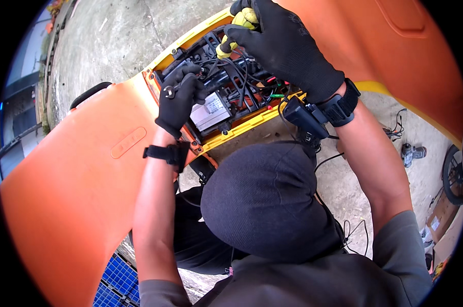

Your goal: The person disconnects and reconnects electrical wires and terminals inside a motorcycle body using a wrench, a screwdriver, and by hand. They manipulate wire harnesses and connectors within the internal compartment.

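My left hand (pixel 179 105), in a black glove, is closed around a wrench whose open-jaw metal end (pixel 169 92) sticks out beside the thumb. It sits over the left part of an open compartment with a yellow rim (pixel 257 122) in an orange vehicle body. Just below that hand lies a silver metal box (pixel 211 111) with a pale label. My right hand (pixel 288 51), also gloved in black, grips a yellow-and-black object (pixel 244 19) above the compartment's far right; its kind is unclear. Black cables (pixel 241 71) run beneath it. The far fingertips are partly hidden.
Orange body panels (pixel 78 163) spread to the left and upper right. A dark knit cap (pixel 262 199) blocks the lower middle. A power tool (pixel 413 153), loose cables (pixel 395 128) and a wheel (pixel 452 174) are on the right. Blue crates (pixel 114 276) lie lower left.
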Action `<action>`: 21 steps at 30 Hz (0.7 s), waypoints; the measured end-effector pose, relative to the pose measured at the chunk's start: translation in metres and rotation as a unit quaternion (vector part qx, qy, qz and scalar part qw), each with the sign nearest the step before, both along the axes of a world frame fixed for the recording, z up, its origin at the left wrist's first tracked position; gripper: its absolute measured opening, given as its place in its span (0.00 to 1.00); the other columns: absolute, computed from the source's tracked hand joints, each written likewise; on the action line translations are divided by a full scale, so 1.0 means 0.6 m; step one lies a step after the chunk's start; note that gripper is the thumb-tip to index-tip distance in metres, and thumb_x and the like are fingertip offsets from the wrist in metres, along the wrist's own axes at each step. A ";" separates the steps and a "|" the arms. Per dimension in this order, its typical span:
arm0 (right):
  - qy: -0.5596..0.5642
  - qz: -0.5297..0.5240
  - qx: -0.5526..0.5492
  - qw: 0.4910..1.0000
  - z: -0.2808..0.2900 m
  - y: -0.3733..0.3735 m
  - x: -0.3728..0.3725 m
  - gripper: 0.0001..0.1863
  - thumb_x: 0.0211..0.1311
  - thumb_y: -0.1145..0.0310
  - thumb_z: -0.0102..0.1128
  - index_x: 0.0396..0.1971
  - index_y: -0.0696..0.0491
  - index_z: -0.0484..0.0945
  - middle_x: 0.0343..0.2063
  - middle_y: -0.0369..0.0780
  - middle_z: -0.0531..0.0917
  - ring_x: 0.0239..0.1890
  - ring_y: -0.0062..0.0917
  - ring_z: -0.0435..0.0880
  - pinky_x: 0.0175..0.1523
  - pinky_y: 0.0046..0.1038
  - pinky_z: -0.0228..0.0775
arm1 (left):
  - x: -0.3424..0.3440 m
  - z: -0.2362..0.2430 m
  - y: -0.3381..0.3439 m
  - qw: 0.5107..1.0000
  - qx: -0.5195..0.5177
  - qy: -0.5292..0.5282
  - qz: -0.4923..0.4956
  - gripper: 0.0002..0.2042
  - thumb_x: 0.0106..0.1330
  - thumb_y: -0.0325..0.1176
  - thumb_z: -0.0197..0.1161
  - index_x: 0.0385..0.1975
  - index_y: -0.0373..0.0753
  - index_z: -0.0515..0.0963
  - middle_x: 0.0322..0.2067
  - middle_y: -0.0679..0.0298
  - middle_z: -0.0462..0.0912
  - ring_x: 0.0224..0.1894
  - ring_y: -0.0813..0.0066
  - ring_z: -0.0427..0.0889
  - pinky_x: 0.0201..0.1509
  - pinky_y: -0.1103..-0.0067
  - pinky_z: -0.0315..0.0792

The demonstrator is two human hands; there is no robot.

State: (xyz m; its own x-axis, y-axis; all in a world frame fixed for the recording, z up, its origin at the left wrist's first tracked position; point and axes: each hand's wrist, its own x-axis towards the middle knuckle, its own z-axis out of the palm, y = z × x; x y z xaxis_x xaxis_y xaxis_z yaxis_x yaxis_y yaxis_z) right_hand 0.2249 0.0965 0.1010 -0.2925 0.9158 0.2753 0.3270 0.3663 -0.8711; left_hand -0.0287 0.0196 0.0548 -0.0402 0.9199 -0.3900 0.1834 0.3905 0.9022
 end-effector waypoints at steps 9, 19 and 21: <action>0.033 0.002 -0.015 0.999 -0.004 0.006 0.015 0.17 0.62 0.66 0.65 0.46 0.57 0.71 0.30 0.55 0.82 0.35 0.45 0.85 0.40 0.40 0.73 | 0.034 0.007 -0.006 0.995 0.051 -0.035 0.084 0.12 0.73 0.29 0.56 0.50 0.29 0.76 0.35 0.55 0.85 0.34 0.71 0.87 0.38 0.78 0.83; 0.019 -0.002 -0.027 0.999 0.004 0.015 0.015 0.17 0.62 0.66 0.64 0.46 0.58 0.71 0.28 0.54 0.82 0.35 0.45 0.85 0.40 0.40 0.74 | 0.034 0.006 0.013 0.994 0.022 0.082 0.075 0.16 0.76 0.37 0.56 0.46 0.27 0.79 0.33 0.54 0.86 0.30 0.68 0.87 0.35 0.76 0.82; 0.032 0.008 -0.046 0.998 0.013 0.014 0.015 0.17 0.62 0.66 0.64 0.46 0.58 0.71 0.29 0.54 0.82 0.35 0.46 0.85 0.40 0.40 0.74 | 0.041 0.003 0.013 0.992 0.030 0.102 0.071 0.16 0.76 0.37 0.55 0.44 0.26 0.79 0.32 0.54 0.86 0.29 0.68 0.86 0.34 0.75 0.82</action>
